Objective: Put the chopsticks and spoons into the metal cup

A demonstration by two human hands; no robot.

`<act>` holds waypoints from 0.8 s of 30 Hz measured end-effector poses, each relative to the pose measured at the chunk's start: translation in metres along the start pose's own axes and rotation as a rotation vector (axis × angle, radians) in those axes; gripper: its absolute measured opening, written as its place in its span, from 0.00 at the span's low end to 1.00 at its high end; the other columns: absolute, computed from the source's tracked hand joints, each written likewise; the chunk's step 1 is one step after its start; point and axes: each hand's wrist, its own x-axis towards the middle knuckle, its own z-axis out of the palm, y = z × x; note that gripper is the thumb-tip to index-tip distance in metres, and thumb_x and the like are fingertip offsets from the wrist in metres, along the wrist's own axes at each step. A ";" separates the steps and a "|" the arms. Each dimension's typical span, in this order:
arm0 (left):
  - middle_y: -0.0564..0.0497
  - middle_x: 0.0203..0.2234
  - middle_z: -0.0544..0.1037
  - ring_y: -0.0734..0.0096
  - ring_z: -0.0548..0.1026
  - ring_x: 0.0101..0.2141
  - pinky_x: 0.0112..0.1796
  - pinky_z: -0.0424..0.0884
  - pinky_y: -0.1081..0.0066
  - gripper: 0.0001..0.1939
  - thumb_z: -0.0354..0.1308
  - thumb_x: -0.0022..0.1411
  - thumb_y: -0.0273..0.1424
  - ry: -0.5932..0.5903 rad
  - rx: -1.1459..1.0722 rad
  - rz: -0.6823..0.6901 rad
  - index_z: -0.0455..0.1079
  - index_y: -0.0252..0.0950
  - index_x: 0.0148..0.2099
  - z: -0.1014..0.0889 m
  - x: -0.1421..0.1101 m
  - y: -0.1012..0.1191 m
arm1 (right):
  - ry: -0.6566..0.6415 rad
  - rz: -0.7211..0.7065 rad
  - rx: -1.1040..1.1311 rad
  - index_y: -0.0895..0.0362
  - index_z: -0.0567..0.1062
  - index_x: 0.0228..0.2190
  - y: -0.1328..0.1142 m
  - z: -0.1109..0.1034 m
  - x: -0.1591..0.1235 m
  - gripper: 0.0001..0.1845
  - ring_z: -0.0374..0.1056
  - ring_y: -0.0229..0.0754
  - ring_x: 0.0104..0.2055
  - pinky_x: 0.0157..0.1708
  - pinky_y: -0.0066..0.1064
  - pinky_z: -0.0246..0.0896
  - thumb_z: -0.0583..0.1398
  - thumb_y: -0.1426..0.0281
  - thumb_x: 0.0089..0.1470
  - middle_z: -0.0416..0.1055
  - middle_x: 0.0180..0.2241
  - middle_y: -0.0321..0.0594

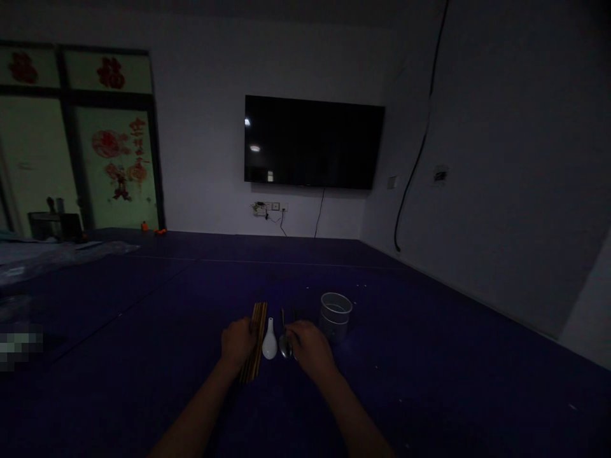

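In dim light my left hand rests with curled fingers on a bundle of wooden chopsticks lying on the dark blue floor. A white ceramic spoon lies just right of the chopsticks, between my hands. My right hand is closed over a metal spoon, whose bowl shows at my fingertips and whose handle points away. A round clear cup stands upright just beyond my right hand.
The dark blue mat covers the floor to the walls. A black TV hangs on the far wall above sockets and cables. Glass doors with red paper cuttings stand at the left, with plastic sheeting beneath.
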 end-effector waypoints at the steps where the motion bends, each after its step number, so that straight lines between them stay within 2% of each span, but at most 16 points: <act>1: 0.43 0.43 0.79 0.62 0.77 0.43 0.39 0.66 0.70 0.19 0.43 0.66 0.36 -0.004 0.003 0.003 0.72 0.38 0.47 0.000 0.000 -0.001 | -0.030 0.008 0.004 0.53 0.79 0.39 -0.001 -0.001 0.000 0.15 0.70 0.41 0.46 0.47 0.30 0.61 0.53 0.74 0.58 0.77 0.41 0.42; 6: 0.42 0.43 0.79 0.64 0.76 0.44 0.39 0.66 0.72 0.20 0.42 0.66 0.37 -0.020 0.015 0.025 0.72 0.37 0.49 0.003 0.002 -0.003 | -0.087 0.029 0.030 0.55 0.78 0.42 -0.004 -0.007 0.001 0.17 0.70 0.41 0.47 0.47 0.29 0.60 0.51 0.74 0.58 0.76 0.42 0.43; 12: 0.42 0.43 0.78 0.63 0.76 0.43 0.40 0.67 0.71 0.18 0.43 0.66 0.35 -0.012 0.063 0.027 0.72 0.37 0.48 -0.001 0.001 -0.001 | -0.105 0.059 0.034 0.53 0.78 0.40 -0.007 -0.009 0.001 0.17 0.70 0.41 0.47 0.47 0.29 0.59 0.51 0.74 0.58 0.76 0.42 0.42; 20: 0.40 0.40 0.78 0.58 0.76 0.44 0.42 0.67 0.65 0.16 0.44 0.63 0.30 0.023 0.187 0.051 0.72 0.34 0.45 -0.011 -0.006 0.004 | -0.097 0.061 0.059 0.54 0.78 0.42 -0.004 -0.008 0.000 0.15 0.70 0.41 0.46 0.47 0.30 0.59 0.53 0.72 0.59 0.76 0.42 0.42; 24: 0.36 0.41 0.77 0.54 0.74 0.46 0.44 0.67 0.60 0.18 0.44 0.64 0.33 0.090 0.206 0.014 0.71 0.31 0.48 -0.014 -0.011 0.006 | -0.078 0.067 0.069 0.55 0.78 0.42 -0.004 -0.007 0.000 0.15 0.70 0.42 0.47 0.48 0.31 0.59 0.52 0.71 0.59 0.76 0.43 0.43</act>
